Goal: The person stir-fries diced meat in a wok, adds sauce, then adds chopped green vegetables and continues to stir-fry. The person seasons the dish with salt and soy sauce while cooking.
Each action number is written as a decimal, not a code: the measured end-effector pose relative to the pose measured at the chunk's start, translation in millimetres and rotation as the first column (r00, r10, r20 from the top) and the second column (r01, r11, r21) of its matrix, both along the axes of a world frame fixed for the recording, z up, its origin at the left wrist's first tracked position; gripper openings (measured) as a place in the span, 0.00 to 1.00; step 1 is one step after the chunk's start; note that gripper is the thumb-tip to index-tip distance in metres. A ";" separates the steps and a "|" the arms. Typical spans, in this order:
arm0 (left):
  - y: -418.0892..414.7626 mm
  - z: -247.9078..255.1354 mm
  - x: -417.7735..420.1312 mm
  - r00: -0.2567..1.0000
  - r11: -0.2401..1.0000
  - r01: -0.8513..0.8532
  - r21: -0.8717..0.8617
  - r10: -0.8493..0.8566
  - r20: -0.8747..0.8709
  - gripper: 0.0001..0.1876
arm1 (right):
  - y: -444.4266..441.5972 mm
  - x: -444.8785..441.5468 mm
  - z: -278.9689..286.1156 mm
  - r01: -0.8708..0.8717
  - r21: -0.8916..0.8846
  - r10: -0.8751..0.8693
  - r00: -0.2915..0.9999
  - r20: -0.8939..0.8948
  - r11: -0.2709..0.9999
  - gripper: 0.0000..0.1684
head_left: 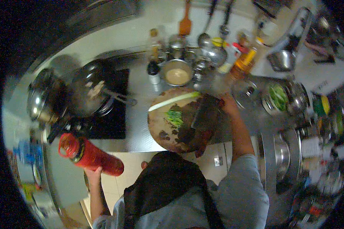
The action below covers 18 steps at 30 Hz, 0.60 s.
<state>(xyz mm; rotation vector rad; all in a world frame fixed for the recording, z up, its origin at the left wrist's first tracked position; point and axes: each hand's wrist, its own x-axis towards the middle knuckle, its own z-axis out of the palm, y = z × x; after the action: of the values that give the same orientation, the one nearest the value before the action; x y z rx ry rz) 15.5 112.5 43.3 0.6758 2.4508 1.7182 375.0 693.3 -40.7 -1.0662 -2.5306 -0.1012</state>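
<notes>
A red bottle [99, 157] with a loop on its lid is in my left hand [94, 174], tilted in front of the counter's edge. My right hand [227, 100] is at the right edge of a round wooden cutting board [157, 126]; shadow and blur hide its fingers. What looks like a dark cleaver blade [200, 116] lies on the board close to that hand, but I cannot tell whether the hand grips its handle. A pale green stalk [173, 101], perhaps scallion or leek, crosses the board's far side. Chopped green pieces [174, 118] are heaped near the middle.
At left, a wok [89, 97] with food and a utensil stands on the black cooktop [114, 126], beside a steel pot [46, 97]. Behind the board are a bowl of tan liquid [177, 73] and several bottles. Leafy greens [277, 96] fill a container at right.
</notes>
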 end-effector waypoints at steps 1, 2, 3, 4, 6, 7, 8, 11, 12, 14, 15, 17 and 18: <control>-1.0 5.9 8.1 1.000 0.996 -0.023 -0.083 0.024 0.009 0.47 | 5.7 -1.4 -3.5 -0.081 -0.131 0.067 0.992 -0.109 0.988 0.20; -2.4 -0.4 6.5 0.996 0.996 0.083 -0.016 -0.083 -0.013 0.49 | 15.2 5.0 -13.4 -0.130 -0.177 0.110 0.987 -0.119 0.976 0.20; -5.2 -7.4 4.2 0.981 0.981 0.191 0.047 -0.189 -0.043 0.52 | 24.8 9.3 -22.8 -0.183 -0.226 0.157 0.979 -0.127 0.957 0.19; 8.1 6.1 11.1 0.988 0.987 0.153 0.038 -0.154 0.006 0.52 | 37.8 20.7 -38.6 -0.173 -0.185 0.170 0.985 -0.029 0.967 0.19; 15.8 21.3 39.8 0.997 0.997 0.072 0.024 -0.073 0.037 0.54 | 31.3 17.2 -32.3 -0.015 -0.328 0.010 1.000 -0.017 0.945 0.17; 14.4 22.8 44.7 0.998 0.998 0.063 0.026 -0.063 0.017 0.54 | 22.4 16.1 -23.2 0.091 -0.387 -0.123 0.991 -0.060 0.917 0.17; 11.2 21.5 45.8 0.987 0.988 0.150 0.024 -0.151 0.057 0.55 | 13.6 9.4 -6.2 0.193 -0.446 -0.258 0.962 -0.089 0.874 0.16; 18.5 33.7 59.5 0.984 0.984 0.176 0.025 -0.176 0.001 0.56 | -16.8 -29.1 56.6 -0.061 -0.395 -0.164 0.844 -0.510 0.917 0.15; 34.1 45.4 69.0 0.973 0.964 0.177 0.200 -0.202 0.113 0.55 | -32.3 -46.1 77.1 -0.219 -0.512 -0.146 0.802 -0.580 0.831 0.15; 30.5 40.1 65.6 0.956 0.957 0.261 0.128 -0.275 0.103 0.59 | -88.9 -89.7 123.7 -0.553 -0.634 -0.162 0.671 -0.723 0.540 0.17; 30.4 40.5 68.5 0.960 0.961 0.267 0.078 -0.272 0.064 0.60 | -130.8 -114.3 147.1 -0.702 -0.619 -0.202 0.589 -0.783 0.352 0.19; 24.5 29.7 64.2 0.955 0.955 0.296 -0.018 -0.296 0.001 0.61 | -206.1 -156.6 179.3 -0.938 -0.337 0.110 0.345 -0.932 0.085 0.23; 21.3 24.1 62.4 0.953 0.953 0.304 0.018 -0.304 0.008 0.61 | -241.3 -176.2 190.9 -0.970 -0.241 0.060 0.238 -0.969 -0.040 0.23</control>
<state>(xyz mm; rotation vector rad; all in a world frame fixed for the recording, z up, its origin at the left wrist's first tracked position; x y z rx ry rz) 77.8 133.8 67.3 0.9836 2.1853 1.6182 198.8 452.1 150.2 0.2159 -1.6568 1.9434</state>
